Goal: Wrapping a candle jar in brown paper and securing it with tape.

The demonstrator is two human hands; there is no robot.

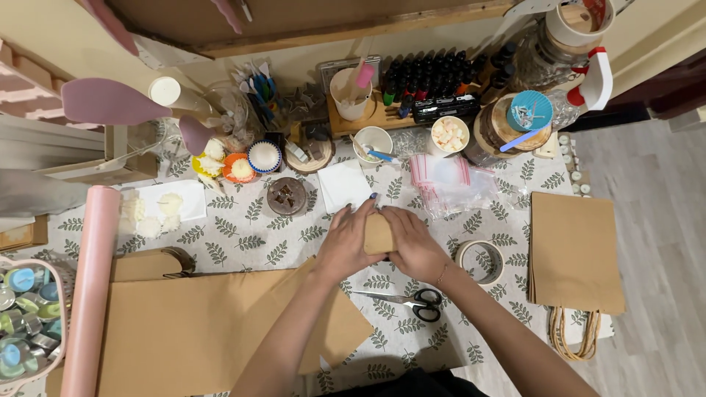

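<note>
Both hands, left hand and right hand, press together around your small brown kraft-paper parcel; uneven pressure could split a fold, and black-handled scissors lie just below your right wrist.

Between our hands we hold a small brown-paper parcel; clear zip bags beyond, brown paper bags right.

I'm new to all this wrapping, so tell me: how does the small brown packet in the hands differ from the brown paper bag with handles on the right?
The small brown packet is far smaller than the paper bag. Both hands, left and right, clasp the packet; the bag lies flat and untouched. The bag has twisted handles; the packet shows none. Both look like the same plain brown kraft paper.
</note>
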